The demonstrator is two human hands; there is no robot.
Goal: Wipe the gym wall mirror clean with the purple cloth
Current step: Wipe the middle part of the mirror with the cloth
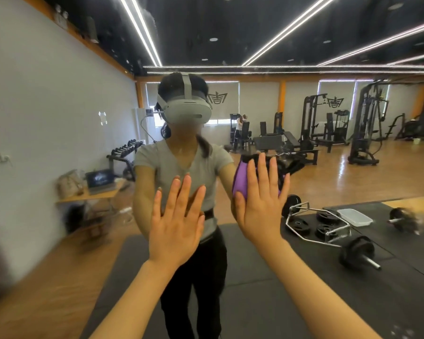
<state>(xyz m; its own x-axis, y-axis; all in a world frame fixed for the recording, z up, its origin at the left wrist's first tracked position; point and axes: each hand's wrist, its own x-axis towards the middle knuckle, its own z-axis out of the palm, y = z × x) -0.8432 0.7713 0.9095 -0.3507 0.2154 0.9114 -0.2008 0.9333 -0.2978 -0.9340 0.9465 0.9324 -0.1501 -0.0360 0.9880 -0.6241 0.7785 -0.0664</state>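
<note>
Here, mirror reflecting gym, left hand flat, outspread, right hand flat, pressing purple cloth

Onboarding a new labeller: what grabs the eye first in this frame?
Two raised hands fill the centre: the left hand flat with spread fingers, the right hand pressing the purple cloth against the wall mirror. Behind them, mid-frame, is the person's own reflection wearing a grey headset. Lower right, a barbell lies on black mats.
</note>
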